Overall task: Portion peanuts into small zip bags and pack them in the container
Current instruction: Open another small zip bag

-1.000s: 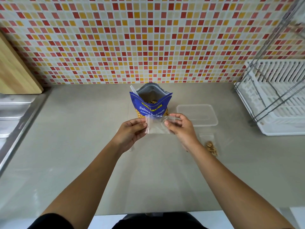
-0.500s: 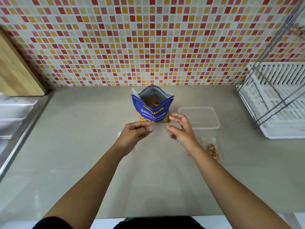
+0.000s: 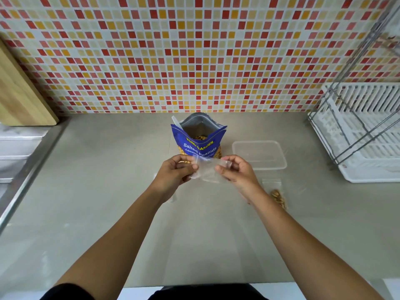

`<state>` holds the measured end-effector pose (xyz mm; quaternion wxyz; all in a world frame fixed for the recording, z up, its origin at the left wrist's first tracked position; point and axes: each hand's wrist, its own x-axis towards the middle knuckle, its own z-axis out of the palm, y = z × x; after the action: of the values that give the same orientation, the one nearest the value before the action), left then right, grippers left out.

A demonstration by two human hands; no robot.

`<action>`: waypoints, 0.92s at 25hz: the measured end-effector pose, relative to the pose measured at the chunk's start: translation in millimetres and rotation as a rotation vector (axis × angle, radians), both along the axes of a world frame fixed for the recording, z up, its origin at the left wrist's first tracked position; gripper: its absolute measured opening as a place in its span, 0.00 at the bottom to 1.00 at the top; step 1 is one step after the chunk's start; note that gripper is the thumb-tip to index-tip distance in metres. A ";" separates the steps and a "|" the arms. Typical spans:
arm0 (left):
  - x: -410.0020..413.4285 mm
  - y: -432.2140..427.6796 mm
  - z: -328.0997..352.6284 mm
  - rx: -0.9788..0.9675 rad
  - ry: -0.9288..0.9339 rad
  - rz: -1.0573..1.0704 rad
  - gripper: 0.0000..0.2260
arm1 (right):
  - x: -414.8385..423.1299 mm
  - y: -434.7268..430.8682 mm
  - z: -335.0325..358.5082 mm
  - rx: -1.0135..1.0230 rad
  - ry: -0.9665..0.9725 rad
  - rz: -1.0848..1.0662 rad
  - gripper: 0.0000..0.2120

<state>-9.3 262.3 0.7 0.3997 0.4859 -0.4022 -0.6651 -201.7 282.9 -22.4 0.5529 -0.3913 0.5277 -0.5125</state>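
An empty clear small zip bag (image 3: pixel 207 169) is stretched between my left hand (image 3: pixel 176 173) and my right hand (image 3: pixel 237 172), each pinching one side of it. Just behind them stands the blue salted peanuts pouch (image 3: pixel 198 138), open at the top, with peanuts visible inside and a white scoop handle (image 3: pixel 176 123) sticking out at its left. A clear rectangular container (image 3: pixel 259 154) lies to the pouch's right. A small zip bag holding peanuts (image 3: pixel 277 194) lies flat on the counter by my right wrist.
A white dish rack with a wire frame (image 3: pixel 363 131) fills the right side. A wooden cutting board (image 3: pixel 19 94) leans on the tiled wall at left, above a steel sink edge (image 3: pixel 19 161). More clear bags (image 3: pixel 173 199) peek out under my left wrist.
My right hand had come off the bag half a second ago; it is pinching it again, and the bag is held slightly lower and spread wider.
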 end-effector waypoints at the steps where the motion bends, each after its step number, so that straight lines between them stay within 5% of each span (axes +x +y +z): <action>1: -0.2 0.6 0.1 0.008 0.004 0.001 0.06 | 0.3 -0.3 -1.0 0.000 0.038 -0.030 0.11; 15: -6.2 8.2 3.1 0.144 0.367 -0.095 0.10 | 5.3 -7.2 -0.5 0.010 0.071 -0.023 0.13; 23: -1.7 0.9 10.5 -0.031 -0.180 -0.020 0.04 | -3.8 -2.8 5.9 0.037 0.037 -0.143 0.16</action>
<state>-11.0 263.2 11.3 0.3625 0.5336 -0.4515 -0.6165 -205.5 280.1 -16.5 0.5121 -0.3516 0.5740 -0.5335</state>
